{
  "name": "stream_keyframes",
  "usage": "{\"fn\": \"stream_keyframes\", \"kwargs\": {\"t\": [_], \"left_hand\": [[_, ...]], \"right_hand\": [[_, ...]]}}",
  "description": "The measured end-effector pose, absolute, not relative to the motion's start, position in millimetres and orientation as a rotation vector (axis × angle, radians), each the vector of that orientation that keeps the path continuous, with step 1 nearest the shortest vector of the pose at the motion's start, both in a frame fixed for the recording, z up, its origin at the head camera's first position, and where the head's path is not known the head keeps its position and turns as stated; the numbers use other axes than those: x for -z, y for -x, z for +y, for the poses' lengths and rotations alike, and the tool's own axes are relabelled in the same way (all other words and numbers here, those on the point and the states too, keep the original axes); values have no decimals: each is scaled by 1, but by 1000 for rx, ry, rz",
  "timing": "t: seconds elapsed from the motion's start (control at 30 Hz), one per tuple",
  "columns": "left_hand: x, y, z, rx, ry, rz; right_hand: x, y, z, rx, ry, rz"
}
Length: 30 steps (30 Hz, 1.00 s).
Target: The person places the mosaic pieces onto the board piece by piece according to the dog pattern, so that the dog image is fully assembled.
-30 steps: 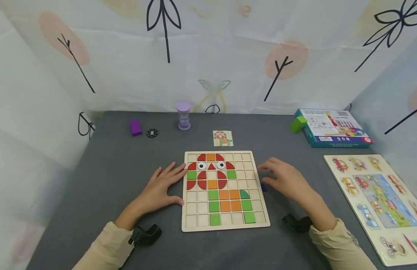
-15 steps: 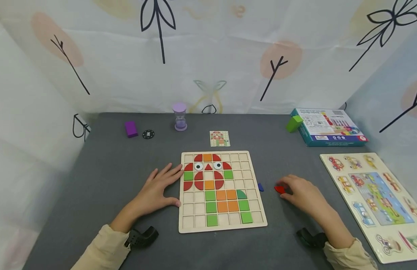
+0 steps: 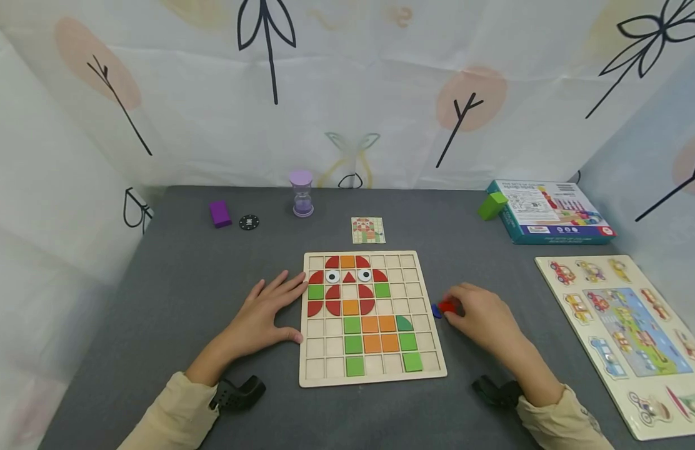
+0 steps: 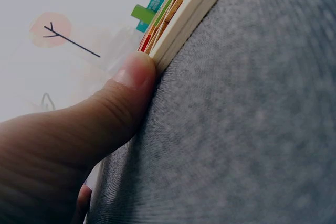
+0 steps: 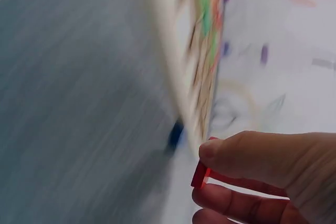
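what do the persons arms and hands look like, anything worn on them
Both hands are bare: no gloves, rings or markings show on the left hand or the right hand. Each forearm wears a loose beige long sleeve ending at the wrist. A small black device sits at the left wrist, and a similar black one at the right wrist. No cables are visible.

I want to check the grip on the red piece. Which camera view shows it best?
The right wrist view: the red piece sits pinched between thumb and fingers of the right hand, close up. The head view shows it small at the fingertips, partly covered. The left wrist view misses it.
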<state>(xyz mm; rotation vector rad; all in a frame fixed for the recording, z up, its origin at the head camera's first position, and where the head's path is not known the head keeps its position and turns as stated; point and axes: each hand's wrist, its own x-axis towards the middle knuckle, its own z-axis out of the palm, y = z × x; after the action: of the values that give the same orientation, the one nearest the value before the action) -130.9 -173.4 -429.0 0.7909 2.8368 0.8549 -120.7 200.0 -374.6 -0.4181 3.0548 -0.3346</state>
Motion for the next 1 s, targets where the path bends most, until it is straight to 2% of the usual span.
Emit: {"fn": "stream_keyframes", "kwargs": {"t": [0.23, 0.4, 1.0], "left_hand": [[432, 132, -174, -867, -807, 2845], [433, 132, -174, -878, -816, 2847], [430, 132, -175, -873, -794, 2820]], "right_hand": [[368, 129, 147, 435, 579, 3018], [369, 133, 123, 419, 572, 2985], [377, 137, 102, 394, 480, 2956]]}}
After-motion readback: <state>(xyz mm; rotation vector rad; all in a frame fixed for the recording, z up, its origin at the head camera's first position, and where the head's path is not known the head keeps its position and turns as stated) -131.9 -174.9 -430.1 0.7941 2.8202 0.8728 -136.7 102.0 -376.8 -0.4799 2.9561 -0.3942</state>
